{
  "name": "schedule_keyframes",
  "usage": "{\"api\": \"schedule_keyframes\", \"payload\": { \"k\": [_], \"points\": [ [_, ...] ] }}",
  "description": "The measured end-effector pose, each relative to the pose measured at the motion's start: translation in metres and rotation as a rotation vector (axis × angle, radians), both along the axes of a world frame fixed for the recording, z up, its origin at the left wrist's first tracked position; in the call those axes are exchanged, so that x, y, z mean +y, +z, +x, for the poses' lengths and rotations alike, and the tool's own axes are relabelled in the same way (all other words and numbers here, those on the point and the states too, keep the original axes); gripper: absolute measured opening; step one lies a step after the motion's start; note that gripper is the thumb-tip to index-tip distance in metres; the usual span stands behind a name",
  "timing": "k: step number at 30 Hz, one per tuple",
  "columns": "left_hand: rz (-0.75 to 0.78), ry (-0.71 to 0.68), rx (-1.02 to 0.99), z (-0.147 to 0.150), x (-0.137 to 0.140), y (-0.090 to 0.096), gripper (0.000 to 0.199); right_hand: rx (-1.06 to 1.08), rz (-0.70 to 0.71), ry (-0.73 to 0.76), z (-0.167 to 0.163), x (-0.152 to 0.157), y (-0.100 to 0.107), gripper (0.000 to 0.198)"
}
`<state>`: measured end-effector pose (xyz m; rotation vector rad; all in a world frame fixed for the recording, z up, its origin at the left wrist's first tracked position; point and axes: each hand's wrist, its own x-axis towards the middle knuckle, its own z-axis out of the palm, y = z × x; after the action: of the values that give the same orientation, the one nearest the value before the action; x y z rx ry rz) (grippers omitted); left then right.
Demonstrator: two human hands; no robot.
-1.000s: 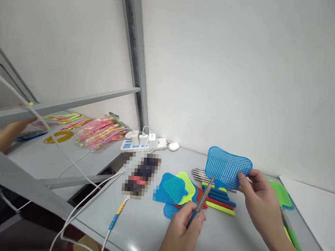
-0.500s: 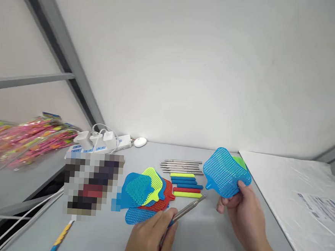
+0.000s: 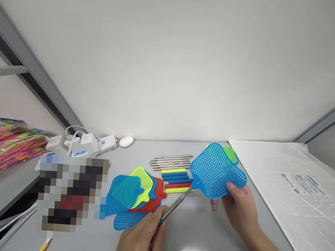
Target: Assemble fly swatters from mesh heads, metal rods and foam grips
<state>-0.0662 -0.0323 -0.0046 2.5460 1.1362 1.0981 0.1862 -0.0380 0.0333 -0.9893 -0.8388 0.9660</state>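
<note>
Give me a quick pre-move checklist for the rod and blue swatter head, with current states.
1. Left hand grips metal rod: ok.
2. Right hand holds blue swatter head by its edge: ok.
3. Rod tip at the head's neck: ok, they meet.
4. Rod seated in the neck: cannot tell.
5. Table bare beneath the two parts: ok.
6. Spare rods and coloured grips lie apart from both hands: ok.

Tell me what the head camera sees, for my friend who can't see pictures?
The right hand holds a blue mesh swatter head while the left hand points a metal rod at its neck. On the grey table behind lie more swatter heads, coloured grips and spare metal rods.
</note>
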Motion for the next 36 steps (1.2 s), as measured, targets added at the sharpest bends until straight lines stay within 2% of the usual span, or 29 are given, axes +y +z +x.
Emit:
{"api": "schedule_keyframes", "payload": {
  "k": [4,8,12,15,18,21,25,29,33,36],
  "points": [
    [0.033,-0.032,0.057,0.000,-0.002,0.002,0.033,-0.090,-0.022,0.118,0.009,0.000,-0.003,0.018],
    [0.037,-0.052,0.089,0.004,-0.002,0.003,0.033,-0.275,-0.090,0.253,0.004,-0.002,0.003,0.033],
    [0.073,-0.064,0.091,0.003,-0.004,0.004,0.038,-0.449,-0.072,0.285,-0.004,-0.005,0.013,0.044],
    [0.069,-0.089,0.110,0.002,-0.007,0.005,0.042,-0.494,-0.066,0.346,-0.004,-0.006,0.016,0.045],
    [0.022,-0.100,0.115,0.001,-0.009,0.011,0.037,-0.497,-0.080,0.397,-0.005,-0.008,0.017,0.047],
    [-0.030,-0.097,0.108,0.001,-0.009,0.021,0.030,-0.474,-0.086,0.392,-0.009,-0.008,0.018,0.047],
    [-0.054,-0.079,0.209,-0.003,-0.008,0.034,0.026,-0.436,-0.100,0.398,-0.015,-0.007,0.020,0.047],
    [-0.062,-0.061,0.293,-0.009,-0.014,0.036,0.021,-0.390,-0.130,0.379,-0.020,-0.011,0.017,0.046],
    [-0.020,-0.034,0.257,-0.007,-0.026,0.037,0.022,-0.385,-0.131,0.342,-0.024,-0.023,0.019,0.047],
    [-0.136,-0.053,0.201,-0.002,-0.038,0.046,0.020,-0.443,-0.087,0.304,-0.025,-0.035,0.028,0.048]
  ]
}}
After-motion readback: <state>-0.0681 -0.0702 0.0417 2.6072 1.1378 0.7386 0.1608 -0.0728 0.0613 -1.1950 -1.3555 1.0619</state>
